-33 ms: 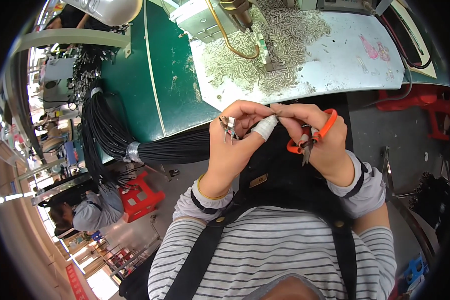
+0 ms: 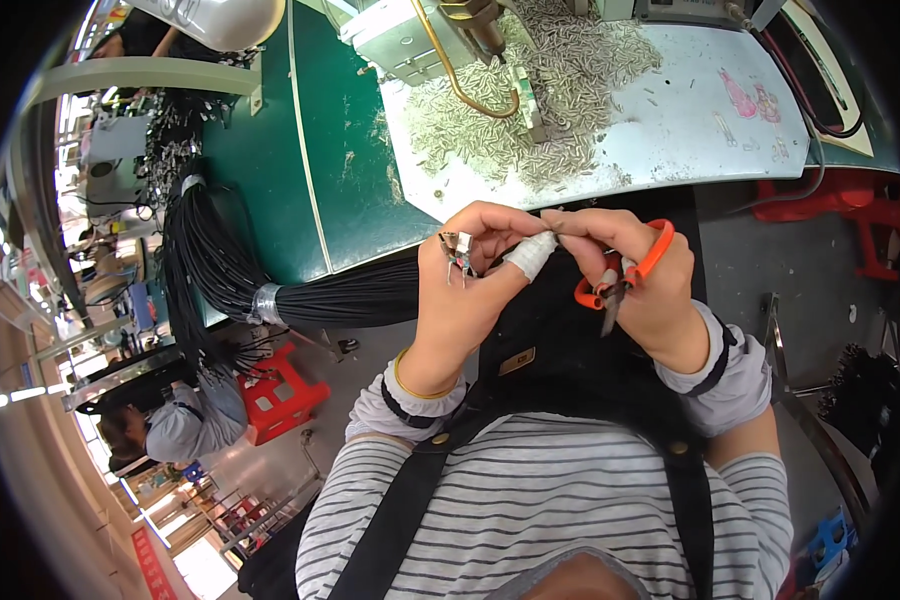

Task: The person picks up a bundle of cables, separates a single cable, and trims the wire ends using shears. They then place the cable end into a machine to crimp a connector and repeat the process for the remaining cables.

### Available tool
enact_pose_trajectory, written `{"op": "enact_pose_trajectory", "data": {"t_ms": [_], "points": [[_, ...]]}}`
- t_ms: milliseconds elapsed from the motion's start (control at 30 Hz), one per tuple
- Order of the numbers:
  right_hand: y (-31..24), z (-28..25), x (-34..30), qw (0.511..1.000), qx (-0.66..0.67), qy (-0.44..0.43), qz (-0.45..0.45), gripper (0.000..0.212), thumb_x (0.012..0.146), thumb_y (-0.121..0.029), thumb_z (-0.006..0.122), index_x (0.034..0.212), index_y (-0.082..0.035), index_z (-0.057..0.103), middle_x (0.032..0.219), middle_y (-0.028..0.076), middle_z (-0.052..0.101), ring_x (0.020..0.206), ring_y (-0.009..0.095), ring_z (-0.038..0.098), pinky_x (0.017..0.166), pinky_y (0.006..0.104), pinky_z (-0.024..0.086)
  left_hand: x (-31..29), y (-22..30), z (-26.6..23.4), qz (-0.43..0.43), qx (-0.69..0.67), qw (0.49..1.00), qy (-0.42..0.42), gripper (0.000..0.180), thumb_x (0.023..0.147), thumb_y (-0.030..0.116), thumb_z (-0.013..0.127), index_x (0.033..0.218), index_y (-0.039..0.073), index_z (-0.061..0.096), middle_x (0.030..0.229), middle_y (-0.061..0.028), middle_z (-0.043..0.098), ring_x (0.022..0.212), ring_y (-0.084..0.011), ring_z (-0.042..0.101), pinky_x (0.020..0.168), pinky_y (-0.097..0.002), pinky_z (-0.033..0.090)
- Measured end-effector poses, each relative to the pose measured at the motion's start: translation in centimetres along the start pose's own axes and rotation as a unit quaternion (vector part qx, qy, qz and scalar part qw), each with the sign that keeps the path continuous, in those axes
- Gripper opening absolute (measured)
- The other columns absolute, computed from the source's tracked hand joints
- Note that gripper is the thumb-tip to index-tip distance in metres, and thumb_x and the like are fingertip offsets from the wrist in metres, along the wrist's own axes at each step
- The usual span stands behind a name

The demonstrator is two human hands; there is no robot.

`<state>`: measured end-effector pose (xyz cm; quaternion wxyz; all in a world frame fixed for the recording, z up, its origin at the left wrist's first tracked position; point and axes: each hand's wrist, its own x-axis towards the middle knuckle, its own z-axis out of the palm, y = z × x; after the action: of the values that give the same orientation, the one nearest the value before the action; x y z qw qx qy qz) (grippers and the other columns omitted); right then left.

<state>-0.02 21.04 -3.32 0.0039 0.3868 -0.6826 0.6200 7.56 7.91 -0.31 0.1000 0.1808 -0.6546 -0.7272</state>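
Note:
My left hand [image 2: 460, 300] is closed, its thumb wrapped in white tape [image 2: 532, 256]. A cable end with a silvery metal connector and thin coloured wires [image 2: 460, 256] sticks out between its fingers. Fingers curl round a pair of small orange-handled scissors [image 2: 654, 252] in my right hand [image 2: 660, 290], the blades pointing down toward me. The thumb and forefinger of both hands meet in a pinch just off the table edge; what lies between the fingertips is too small to make out.
A white board [image 2: 700, 130] carries a heap of small metal pins [image 2: 470, 130] under a bench machine [image 2: 410, 45]. Bundled black cables [image 2: 340, 300] hang off the green table [image 2: 260, 200] at left. Red stools [image 2: 280, 395] stand both sides; another person [image 2: 185, 425] sits lower left.
The scissors have turned slightly in my right hand, their blades swinging a little to the left. Both hands have otherwise stayed almost still.

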Motion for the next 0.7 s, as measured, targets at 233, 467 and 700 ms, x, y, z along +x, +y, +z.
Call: {"op": "enact_pose_trajectory", "data": {"t_ms": [233,467,700], "points": [[-0.4,0.5,-0.3,0.990,0.046,-0.012,0.130,0.009,0.078,0.001,0.058,0.086,0.003,0.052,0.085,0.011,0.063,0.070,0.012,0.060,0.057,0.0217,0.046,-0.4,-0.3,0.2,0.079,0.156,0.985,-0.004,0.016,0.072,-0.004,0.061,0.087,-0.002,0.055,0.082,-0.0034,0.057,0.075,-0.0066,0.053,0.067,-0.0171,0.041],[-0.9,0.1,0.1,0.979,0.088,0.014,0.185,0.010,0.074,-0.003,0.060,0.079,0.001,0.052,0.065,0.007,0.059,0.054,0.015,0.057,0.050,0.0230,0.043,0.1,0.0,-0.3,-0.057,-0.039,0.998,-0.007,0.017,0.075,-0.007,0.056,0.091,-0.004,0.054,0.088,-0.0080,0.059,0.079,-0.0092,0.056,0.071,-0.0206,0.045],[-1.4,-1.5,-0.2,0.953,-0.147,-0.169,0.205,0.026,0.073,-0.017,0.065,0.062,0.000,0.048,0.049,0.009,0.049,0.043,0.023,0.050,0.043,0.0270,0.037,-0.1,0.2,-0.2,0.049,0.007,0.999,0.000,0.014,0.076,-0.007,0.056,0.090,-0.005,0.054,0.087,-0.0082,0.059,0.079,-0.0091,0.056,0.072,-0.0203,0.045]]}}
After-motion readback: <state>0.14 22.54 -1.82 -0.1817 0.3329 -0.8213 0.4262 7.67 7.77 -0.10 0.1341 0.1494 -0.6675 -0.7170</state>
